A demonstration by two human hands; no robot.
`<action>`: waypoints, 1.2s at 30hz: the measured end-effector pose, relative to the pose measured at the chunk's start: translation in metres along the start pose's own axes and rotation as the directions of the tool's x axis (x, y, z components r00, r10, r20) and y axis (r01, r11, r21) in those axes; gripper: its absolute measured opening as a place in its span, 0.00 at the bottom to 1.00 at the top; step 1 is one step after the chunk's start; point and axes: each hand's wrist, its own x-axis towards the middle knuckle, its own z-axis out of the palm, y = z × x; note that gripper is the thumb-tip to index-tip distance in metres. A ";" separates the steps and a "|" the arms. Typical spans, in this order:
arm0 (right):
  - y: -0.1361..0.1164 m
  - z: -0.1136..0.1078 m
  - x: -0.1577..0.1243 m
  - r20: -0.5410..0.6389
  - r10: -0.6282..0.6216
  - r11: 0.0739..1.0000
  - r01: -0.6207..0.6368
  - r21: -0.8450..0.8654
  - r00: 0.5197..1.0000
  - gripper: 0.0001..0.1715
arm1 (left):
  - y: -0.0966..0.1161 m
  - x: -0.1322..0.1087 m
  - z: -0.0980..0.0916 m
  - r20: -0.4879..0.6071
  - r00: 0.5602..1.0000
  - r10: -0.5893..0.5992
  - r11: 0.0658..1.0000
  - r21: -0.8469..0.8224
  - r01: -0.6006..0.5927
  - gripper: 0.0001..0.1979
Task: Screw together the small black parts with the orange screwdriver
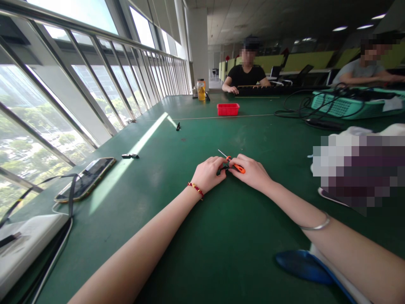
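My left hand [209, 174] is closed on a small black part [223, 169] above the green table [196, 236], near the middle of the view. Close beside it, my right hand [249, 171] has its fingers around an orange-handled screwdriver [239, 169], whose thin metal shaft points up and to the left. The fingertips of both hands nearly meet. Part of the black piece is hidden by the fingers. Two more small black pieces lie apart on the table, one [130, 156] to the left and another [178, 126] farther back.
A red tray [228, 109] and a jar [201, 89] stand at the back. A phone [85, 179], cables and a white power strip [31, 240] lie left. To the right are a teal basket [357, 103] and a blue object [303, 266]. Two people sit beyond.
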 end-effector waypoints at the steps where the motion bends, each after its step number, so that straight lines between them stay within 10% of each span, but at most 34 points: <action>1: 0.000 0.000 0.000 0.004 -0.001 1.000 0.001 -0.004 1.000 0.08 | 0.000 0.000 0.000 0.000 1.000 0.004 1.000 0.004 -0.004 0.12; 16: -0.003 0.003 0.001 -0.065 0.065 0.997 -0.062 0.037 0.996 0.11 | 0.001 0.000 0.001 -0.025 0.990 0.141 0.988 0.073 -0.139 0.12; 36: -0.001 0.002 0.002 -0.076 0.071 0.982 -0.056 0.182 0.995 0.12 | -0.009 0.004 0.002 -0.050 0.993 -0.103 0.828 -0.558 0.058 0.07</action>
